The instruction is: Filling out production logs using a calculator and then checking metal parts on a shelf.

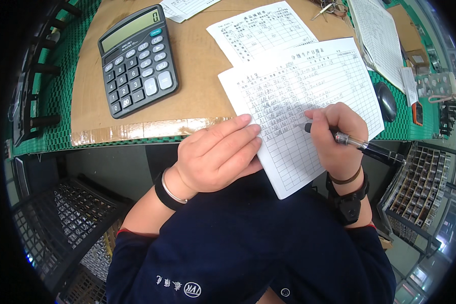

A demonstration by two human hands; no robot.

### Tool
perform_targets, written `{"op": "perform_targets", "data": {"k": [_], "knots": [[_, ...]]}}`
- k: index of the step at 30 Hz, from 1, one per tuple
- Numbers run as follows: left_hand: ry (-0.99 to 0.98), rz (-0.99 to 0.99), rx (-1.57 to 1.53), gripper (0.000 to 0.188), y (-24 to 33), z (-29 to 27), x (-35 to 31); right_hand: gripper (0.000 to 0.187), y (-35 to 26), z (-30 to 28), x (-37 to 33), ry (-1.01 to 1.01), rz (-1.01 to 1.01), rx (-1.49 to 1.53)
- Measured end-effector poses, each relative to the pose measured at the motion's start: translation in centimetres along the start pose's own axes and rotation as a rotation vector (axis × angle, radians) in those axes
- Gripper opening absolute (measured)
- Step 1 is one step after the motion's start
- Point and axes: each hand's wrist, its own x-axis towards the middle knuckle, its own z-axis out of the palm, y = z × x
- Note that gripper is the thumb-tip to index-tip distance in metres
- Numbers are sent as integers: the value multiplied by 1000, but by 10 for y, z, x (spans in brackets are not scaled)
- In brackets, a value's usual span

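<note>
My right hand (338, 139) is closed around a pen (367, 148) with a dark grip and a clear barrel. Its tip is at a handwritten row of a ruled form pad (309, 167), about halfway down the sheet. Rows of handwriting fill the upper part; the lower grid is blank. My left hand (220, 152) lies with its fingers stretched out, fingertips on the pad's left edge. Partly under the pad's top lies another filled-in form (261, 30). To the left, on brown cardboard (192, 96), sits a black desk calculator (137, 61) with grey and white keys.
Right of the pad are a black computer mouse (385, 101), a clipped stack of sheets (375, 38) and a patterned pouch (435, 85). Keys (329, 7) lie at the far edge. Crates of metal parts stand below, on the left (73, 213) and right (418, 185).
</note>
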Motion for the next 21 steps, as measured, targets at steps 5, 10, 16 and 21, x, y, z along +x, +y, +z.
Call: {"op": "perform_targets", "data": {"k": [5, 10, 16, 21], "knots": [[6, -1, 5, 35, 0, 0, -1, 29, 2, -6, 1, -16, 79, 21], [2, -7, -4, 35, 0, 0, -1, 30, 7, -9, 3, -5, 127, 118], [1, -1, 14, 34, 0, 0, 1, 29, 3, -9, 2, -5, 130, 62], [0, 1, 11, 34, 0, -1, 1, 29, 3, -7, 3, -10, 79, 1]]}}
